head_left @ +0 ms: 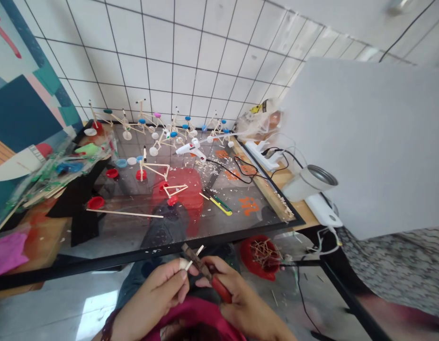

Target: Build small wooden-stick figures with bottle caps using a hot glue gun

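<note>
My left hand point(165, 287) is closed, pinching a short pale wooden stick point(194, 257) that points up and to the right. Wrapped round the red handle of a pair of pliers point(205, 272) is my right hand point(237, 293). The dark, worn jaws reach up to the left and cross the stick close to my left fingertips. I cannot tell whether the jaws bite into the wood. Beyond my hands, on the dark glass table point(127, 232), lie a long stick point(125, 213), a stick frame with red caps point(174, 190) and a yellow-green utility knife point(219, 204).
A white glue gun point(192, 149) with a black cord lies near several stick-and-cap models point(173, 135) by the tiled wall. At the right stand a power strip point(264, 156) and a white cup point(308, 182). Below the table edge, a red basket point(246, 258) holds stick pieces.
</note>
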### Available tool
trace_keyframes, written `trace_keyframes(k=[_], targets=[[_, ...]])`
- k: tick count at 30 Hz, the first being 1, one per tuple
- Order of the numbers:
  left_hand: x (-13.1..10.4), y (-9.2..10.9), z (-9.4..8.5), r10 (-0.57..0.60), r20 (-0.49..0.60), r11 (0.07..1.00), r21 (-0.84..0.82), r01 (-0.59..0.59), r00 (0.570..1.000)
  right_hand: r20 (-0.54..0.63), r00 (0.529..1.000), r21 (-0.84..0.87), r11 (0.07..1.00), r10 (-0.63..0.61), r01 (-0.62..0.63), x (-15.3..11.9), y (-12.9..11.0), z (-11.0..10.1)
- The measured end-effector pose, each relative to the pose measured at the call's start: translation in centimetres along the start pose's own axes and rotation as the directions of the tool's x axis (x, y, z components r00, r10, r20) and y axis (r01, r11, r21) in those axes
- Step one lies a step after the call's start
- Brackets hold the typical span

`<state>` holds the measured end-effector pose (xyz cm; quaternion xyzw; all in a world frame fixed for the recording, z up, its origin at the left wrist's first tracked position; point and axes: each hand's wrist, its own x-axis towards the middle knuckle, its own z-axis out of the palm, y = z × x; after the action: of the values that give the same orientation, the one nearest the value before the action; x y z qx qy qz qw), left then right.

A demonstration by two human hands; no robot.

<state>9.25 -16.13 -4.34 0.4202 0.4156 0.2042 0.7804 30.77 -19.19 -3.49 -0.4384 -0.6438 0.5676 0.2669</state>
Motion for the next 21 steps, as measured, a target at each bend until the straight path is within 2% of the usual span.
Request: trace_keyframes(k=[5, 15, 21], targets=[[0.3, -0.7, -0.3, -0.005, 0.002, 0.999, 0.036, 0.005, 1.0, -0.007, 1.0, -0.085, 0.996, 0.001, -0.001, 0.0, -0.3, 0.0], [0.7, -1.3, -0.5, 0.002, 0.007, 0.999, 0.037, -0.002, 1.0, -0.036, 0.999, -0.222, 0.975, -0.034, 0.025, -0.3, 1.4, 0.1], [1.0, -1.6, -0.3, -0.019, -0.038, 0.998, 0.064, 0.021, 0.999, -0.046, 0.999, -0.344, 0.939, 0.012, -0.027, -0.4, 1.7, -0.1]])
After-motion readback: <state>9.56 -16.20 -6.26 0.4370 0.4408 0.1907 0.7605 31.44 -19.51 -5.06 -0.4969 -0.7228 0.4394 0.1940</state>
